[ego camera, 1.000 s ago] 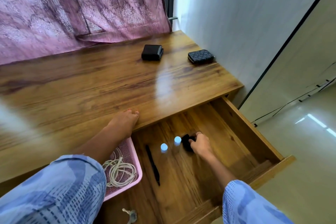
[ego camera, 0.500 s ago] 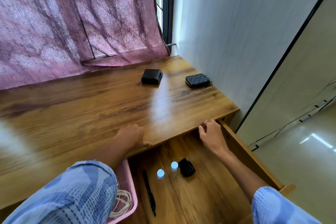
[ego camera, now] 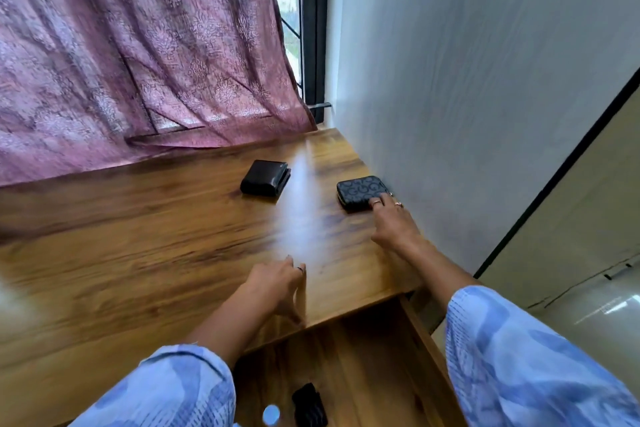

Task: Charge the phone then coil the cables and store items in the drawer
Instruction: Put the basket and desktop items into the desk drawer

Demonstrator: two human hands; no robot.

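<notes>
A patterned dark zip wallet (ego camera: 362,191) lies at the far right of the wooden desk (ego camera: 138,253), close to the wall. My right hand (ego camera: 393,224) reaches out over the desk and its fingertips touch the wallet's near edge, fingers spread. A plain black wallet (ego camera: 266,177) lies a little to the left of it. My left hand (ego camera: 277,284) rests flat near the desk's front edge, holding nothing. Below, the open drawer (ego camera: 426,340) holds a small black item (ego camera: 309,406) and a pale blue round thing (ego camera: 271,413).
A pink-purple curtain (ego camera: 138,62) hangs behind the desk, with a dark window frame (ego camera: 313,28) at its right. A white wall (ego camera: 467,80) runs along the desk's right side. Glossy floor (ego camera: 606,308) shows at the right.
My right hand left the black item in the drawer, rose past the desk edge and reached the patterned wallet. My left hand slid forward on the desk. The view tilted up.
</notes>
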